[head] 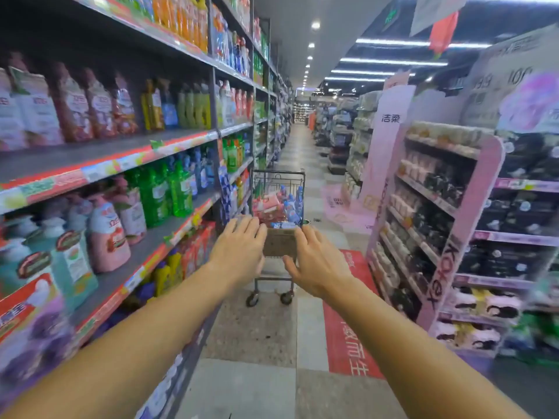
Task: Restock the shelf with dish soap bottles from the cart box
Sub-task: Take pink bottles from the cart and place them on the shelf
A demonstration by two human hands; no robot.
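Observation:
A small wire shopping cart [298, 179] stands in the aisle ahead of me, next to the left shelving. A brown cardboard box [279, 241] sits in its near end. Blue-capped clear bottles [292, 211] and pink packs fill the basket behind it. My left hand [240, 249] and my right hand [317, 261] are stretched out in front of the cart at the box, one on each side, fingers straight and spread, holding nothing. The left shelf [145, 252] carries green dish soap bottles [169, 189] and pink bottles [107, 234].
Long shelving with detergent bottles runs down the left side. A pink display stand [472, 225] with dark packs stands on the right. A red floor sticker [348, 322] lies beside it. The tiled aisle runs on past the cart.

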